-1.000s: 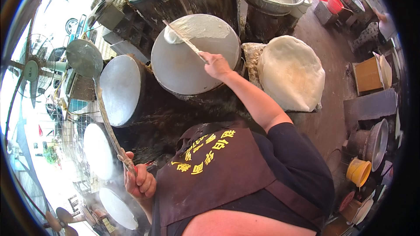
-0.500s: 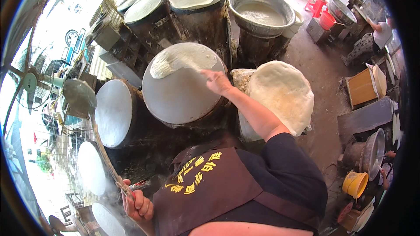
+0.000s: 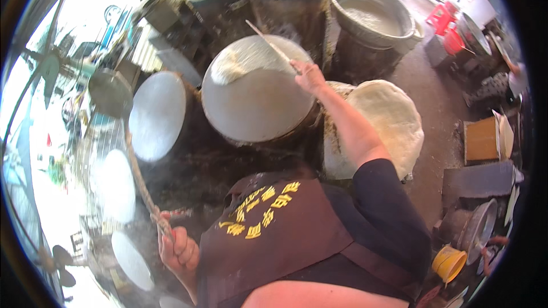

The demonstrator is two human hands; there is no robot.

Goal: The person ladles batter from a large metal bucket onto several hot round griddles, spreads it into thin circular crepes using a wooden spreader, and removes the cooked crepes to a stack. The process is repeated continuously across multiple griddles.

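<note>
griddle (image 3: 257,108): grey | batter (image 3: 228,69): cream-white | apron (image 3: 291,245): dark brown, yellow lettering (image 3: 253,231) | bucket (image 3: 448,264): yellow

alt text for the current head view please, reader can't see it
A person's right hand holds a thin stick over a round griddle partly coated with pale batter; the left hand grips a long-handled ladle.

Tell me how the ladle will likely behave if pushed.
The ladle is probably top-heavy: its wide head sits far from the left hand. It may twist, since only that hand grips it. The handle seems stiff, as it holds the head out.
</note>
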